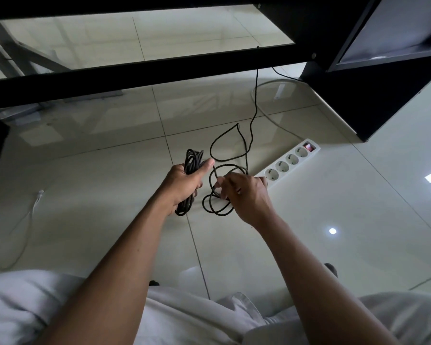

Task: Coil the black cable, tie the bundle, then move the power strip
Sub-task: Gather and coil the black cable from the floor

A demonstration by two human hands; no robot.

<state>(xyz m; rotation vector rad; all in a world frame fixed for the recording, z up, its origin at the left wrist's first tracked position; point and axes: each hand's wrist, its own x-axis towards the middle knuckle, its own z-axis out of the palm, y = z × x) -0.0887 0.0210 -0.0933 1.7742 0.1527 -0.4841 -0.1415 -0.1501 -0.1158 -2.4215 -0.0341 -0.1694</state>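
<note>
My left hand (184,181) grips a bundle of coiled black cable (193,160), with loops sticking out above and below the fist. To its right, my right hand (244,192) pinches a loose strand of the same black cable (224,148), which loops on the floor and runs up toward the desk. A white power strip (288,161) with several sockets and a red switch lies on the tiles just beyond my right hand.
A black desk frame (135,70) crosses the top, a dark cabinet (373,100) stands at the right. A white cable (264,108) curls on the floor behind the strip, another white cable (33,210) lies at the left. Glossy tiled floor all around.
</note>
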